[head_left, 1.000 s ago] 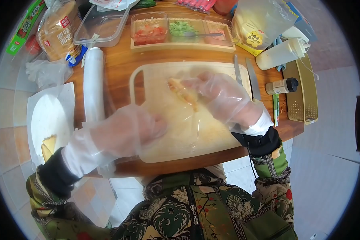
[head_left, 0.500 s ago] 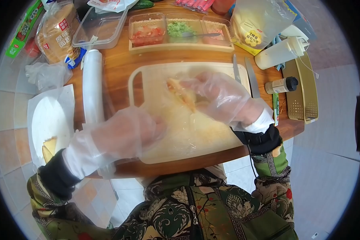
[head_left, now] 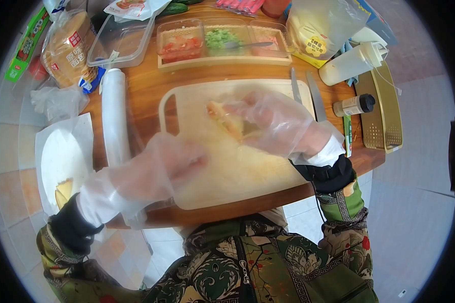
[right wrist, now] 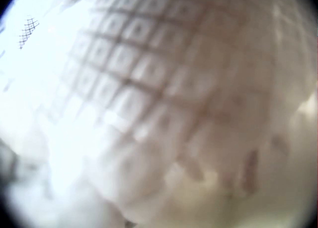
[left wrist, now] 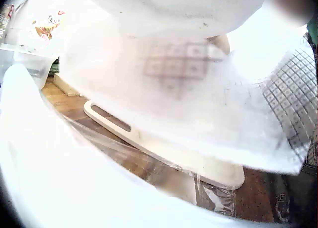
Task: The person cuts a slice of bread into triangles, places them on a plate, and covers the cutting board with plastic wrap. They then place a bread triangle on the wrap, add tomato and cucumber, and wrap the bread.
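In the head view my right hand (head_left: pixel 278 121), in a clear plastic glove, grips a folded sandwich (head_left: pixel 225 121) with filling at its edge, over the cutting board (head_left: pixel 227 187). My gloved left hand (head_left: pixel 162 164) is at the board's left part, fingers curled and blurred, pinching clear cling film. Shiny film spreads between this hand and the sandwich. The left wrist view is mostly filled by the pale glove, with a strip of film (left wrist: pixel 218 198) below near the board's corner. Blurred plastic glove fills the right wrist view and hides the sandwich.
A cling film roll (head_left: pixel 115 116) lies left of the board. Two knives (head_left: pixel 316 96) lie at its right edge. Behind stands a wooden tray (head_left: pixel 222 61) with tubs of chopped food. Bagged bread (head_left: pixel 68 48), a squeeze bottle (head_left: pixel 346 65) and a seasoning jar (head_left: pixel 351 105) surround the board.
The sandwich has turned slightly and shifted a little left with the right hand. The left hand's fingers have moved slightly and are blurred. The head view has shifted a little.
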`<state>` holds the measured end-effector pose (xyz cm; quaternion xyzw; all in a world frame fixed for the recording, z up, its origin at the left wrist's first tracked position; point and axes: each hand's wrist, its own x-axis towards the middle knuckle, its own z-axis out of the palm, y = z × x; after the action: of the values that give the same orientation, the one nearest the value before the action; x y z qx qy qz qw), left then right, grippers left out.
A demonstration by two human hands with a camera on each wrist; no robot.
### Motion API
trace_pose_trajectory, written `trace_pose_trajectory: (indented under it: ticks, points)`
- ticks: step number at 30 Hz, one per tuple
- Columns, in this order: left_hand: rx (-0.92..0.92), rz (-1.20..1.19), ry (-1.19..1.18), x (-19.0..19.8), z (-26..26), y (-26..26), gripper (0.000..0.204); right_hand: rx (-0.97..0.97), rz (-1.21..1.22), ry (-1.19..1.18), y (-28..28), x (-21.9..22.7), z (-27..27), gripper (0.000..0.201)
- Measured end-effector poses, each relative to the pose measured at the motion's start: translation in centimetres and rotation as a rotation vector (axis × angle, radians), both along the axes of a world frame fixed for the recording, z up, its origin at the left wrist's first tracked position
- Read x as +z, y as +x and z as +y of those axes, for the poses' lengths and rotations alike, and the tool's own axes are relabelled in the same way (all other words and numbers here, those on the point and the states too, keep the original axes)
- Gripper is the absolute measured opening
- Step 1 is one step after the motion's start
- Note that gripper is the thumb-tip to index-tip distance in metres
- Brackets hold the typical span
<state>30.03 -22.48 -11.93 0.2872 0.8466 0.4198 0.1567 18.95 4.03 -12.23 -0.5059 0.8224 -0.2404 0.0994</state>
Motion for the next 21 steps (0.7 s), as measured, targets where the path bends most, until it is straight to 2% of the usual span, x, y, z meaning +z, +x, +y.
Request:
trace_pose_trajectory:
  ticks: [2,5,8,10,14,16,17,19,21]
  points:
    - [0.054,-0.035,0.045,0.3,0.1,-0.2,0.002,-0.008,0.013,0.001,0.0,-0.1,0.1,0.057]
    - [0.116,-0.144,-0.028,1.5,0.2,-0.5,0.005,-0.016,0.02,-0.001,0.1,-0.1,0.0,0.056]
    - [0.069,-0.101,-0.085,1.5,0.1,-0.8,0.013,-0.022,0.006,-0.006,0.0,-0.2,0.1,0.055]
    - [0.01,-0.019,0.072,0.3,-0.1,-0.7,0.026,-0.027,-0.004,-0.011,0.1,-0.2,0.1,0.055]
    - [-0.023,0.143,0.049,-0.3,0.4,-0.5,0.038,-0.057,-0.037,0.055,0.1,0.1,0.0,0.056]
    - [-0.016,0.229,-0.168,-0.1,0.8,-0.4,0.034,-0.067,-0.046,0.073,0.1,0.0,0.0,0.056]
    - [-0.02,0.229,-0.168,0.0,0.8,-0.5,0.034,-0.063,-0.024,0.067,0.1,-0.2,0.0,0.056]
    - [-0.092,0.34,-0.359,0.2,0.7,-0.8,0.026,-0.064,-0.002,0.061,0.1,-0.4,0.1,0.055]
    - [-0.092,0.433,-0.366,0.6,0.7,-0.9,0.022,-0.054,0.028,0.049,0.2,-0.5,0.2,0.054]
